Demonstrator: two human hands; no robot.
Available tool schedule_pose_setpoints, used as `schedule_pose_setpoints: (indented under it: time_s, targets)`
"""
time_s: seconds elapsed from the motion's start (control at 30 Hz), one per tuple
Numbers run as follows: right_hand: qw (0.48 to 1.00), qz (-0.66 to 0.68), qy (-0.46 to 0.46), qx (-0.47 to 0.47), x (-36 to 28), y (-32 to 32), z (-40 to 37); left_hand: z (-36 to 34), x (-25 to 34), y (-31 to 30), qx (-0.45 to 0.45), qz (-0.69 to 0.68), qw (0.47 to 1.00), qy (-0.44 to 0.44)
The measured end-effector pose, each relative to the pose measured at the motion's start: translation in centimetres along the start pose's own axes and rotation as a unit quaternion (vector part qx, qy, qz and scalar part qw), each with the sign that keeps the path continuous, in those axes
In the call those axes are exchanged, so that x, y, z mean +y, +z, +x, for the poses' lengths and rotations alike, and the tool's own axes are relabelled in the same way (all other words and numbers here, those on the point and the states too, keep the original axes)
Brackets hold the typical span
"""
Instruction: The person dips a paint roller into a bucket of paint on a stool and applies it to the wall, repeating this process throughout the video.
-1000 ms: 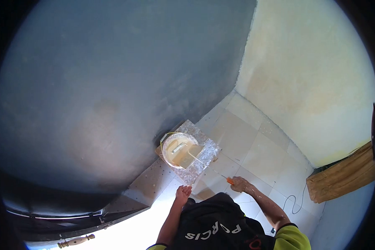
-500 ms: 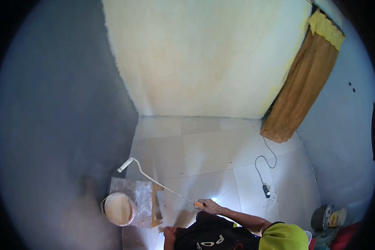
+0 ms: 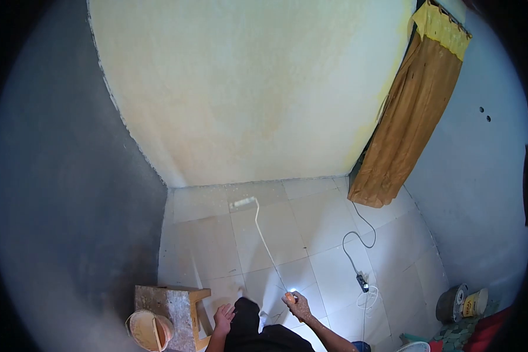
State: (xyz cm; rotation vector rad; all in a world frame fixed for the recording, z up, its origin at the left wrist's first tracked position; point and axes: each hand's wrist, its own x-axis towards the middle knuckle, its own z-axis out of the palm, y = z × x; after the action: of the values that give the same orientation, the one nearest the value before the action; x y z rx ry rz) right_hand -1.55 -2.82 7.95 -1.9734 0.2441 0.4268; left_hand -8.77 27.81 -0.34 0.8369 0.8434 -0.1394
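My right hand is wrapped round the orange handle of a paint roller. Its long thin wire frame reaches forward, and the pale roller sleeve at the far end shows over the floor tiles. My left hand holds nothing, its fingers apart, beside my dark-clad knee. Left of that hand stands a paint-spattered wooden stool. On the stool's left part is a bucket of pale peach paint, with a flat strip standing in it.
Ahead rises a cream wall, with a dark grey wall on the left. A brown curtain hangs at the right. A power strip and cable lie on the tiles. Containers stand at lower right.
The roller has swung from above the stool at left towards the middle. My view has tilted and shifted, my torso has straightened back, and my left hand now shows more fully.
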Motion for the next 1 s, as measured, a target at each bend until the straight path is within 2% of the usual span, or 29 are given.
schedule_pose_setpoints:
  time_s: [0.07,0.1,0.17,0.2,0.3,0.33,0.4,0.43,0.47,0.6,0.67,0.7,0.73,0.77,0.8,0.87,0.9,0.93,0.97,1.0]
  targets:
    - [0.983,0.168,0.031,-0.064,-1.3,-0.4,2.3,2.8,0.8,1.5,0.014,0.011,0.999,-0.047]
    - [0.983,0.167,0.030,-0.066,-1.7,-0.5,4.1,4.2,1.1,2.2,0.015,0.009,0.999,-0.046]
    - [0.980,0.137,0.101,-0.105,-2.6,-0.6,7.7,7.3,2.2,3.5,0.024,-0.007,0.997,-0.067]
    - [0.980,0.138,0.100,-0.106,-3.3,-0.6,9.4,9.0,2.6,4.0,0.024,-0.006,0.998,-0.065]
    - [0.992,0.016,0.128,-0.009,-5.7,-1.0,14.7,15.3,4.4,6.2,0.029,-0.021,0.996,-0.087]
    - [0.990,0.043,0.137,-0.006,-6.2,-1.3,16.0,17.5,4.2,5.9,0.033,-0.017,0.995,-0.090]
    - [0.986,0.078,0.145,-0.004,-7.5,-1.9,18.6,21.8,4.8,6.8,-0.024,-0.004,0.997,-0.071]
    - [0.987,0.087,0.133,-0.003,-8.7,-2.0,20.0,20.1,7.6,10.3,0.036,0.047,0.995,-0.074]
    - [0.988,0.092,0.121,0.000,-9.6,-2.3,21.3,20.8,8.7,12.1,0.045,0.054,0.995,-0.070]
    - [0.994,0.040,0.105,-0.017,-11.1,-1.8,27.9,22.1,11.2,15.2,-0.011,0.152,0.984,-0.090]
    - [0.994,0.013,0.104,-0.010,-8.3,0.3,33.4,23.4,12.3,16.3,-0.032,0.184,0.977,-0.102]
    - [0.998,-0.015,0.050,0.033,-5.0,2.0,37.0,23.8,12.6,16.9,-0.009,0.241,0.966,-0.095]
    - [0.996,-0.045,-0.003,0.075,-6.7,2.0,38.3,24.8,12.1,16.8,0.013,0.297,0.951,-0.090]
    - [0.999,0.021,0.035,0.026,-8.2,1.4,39.8,25.6,11.5,16.1,0.017,0.314,0.946,-0.073]
    - [0.999,0.018,0.041,0.019,-11.3,1.2,40.9,26.3,10.5,14.9,0.022,0.311,0.947,-0.081]
    - [0.996,0.082,0.031,0.032,-15.6,1.4,44.4,28.3,9.6,13.4,0.024,0.411,0.910,0.057]
    - [0.996,0.075,0.035,0.026,-15.6,1.9,47.1,28.6,10.3,13.9,0.036,0.444,0.892,0.080]
    - [0.996,0.069,-0.017,0.053,-15.0,2.9,50.1,27.6,11.0,14.3,0.051,0.476,0.873,0.095]
    - [0.991,0.068,-0.075,0.081,-14.7,3.6,52.9,26.7,12.4,16.1,0.084,0.421,0.901,0.058]
    - [0.993,0.067,-0.069,0.073,-14.6,4.0,55.3,26.5,13.1,16.3,0.092,0.459,0.881,0.073]
